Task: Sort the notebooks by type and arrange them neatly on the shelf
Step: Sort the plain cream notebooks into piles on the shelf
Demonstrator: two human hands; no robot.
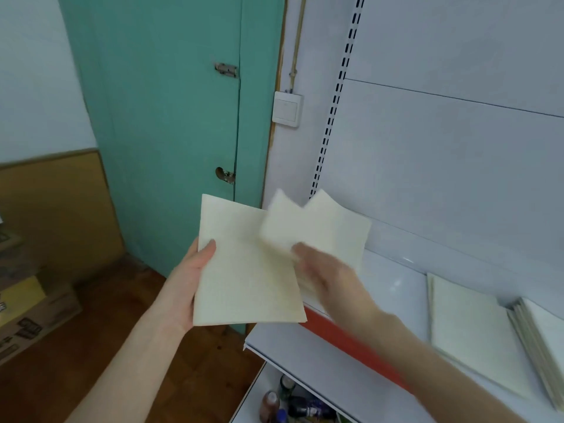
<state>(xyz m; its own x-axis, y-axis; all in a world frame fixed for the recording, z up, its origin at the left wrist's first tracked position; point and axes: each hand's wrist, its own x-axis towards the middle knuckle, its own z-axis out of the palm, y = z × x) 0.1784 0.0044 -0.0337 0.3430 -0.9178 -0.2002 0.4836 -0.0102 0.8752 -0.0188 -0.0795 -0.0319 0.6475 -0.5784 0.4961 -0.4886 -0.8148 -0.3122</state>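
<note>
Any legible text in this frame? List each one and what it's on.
No text here can be read.
Boxes: dark print, too blurred to read.
Bottles: labels too small and blurred to read.
Held notebook: no text visible on the cover.

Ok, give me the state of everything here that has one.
left hand, grips the held notebook by its left edge.
held notebook, up off the shelf, sheets fanned and blurred.
right hand, at the sheets, motion-blurred; grip unclear.
cream notebook, closed, flat on the shelf.
green door, shut.
</note>
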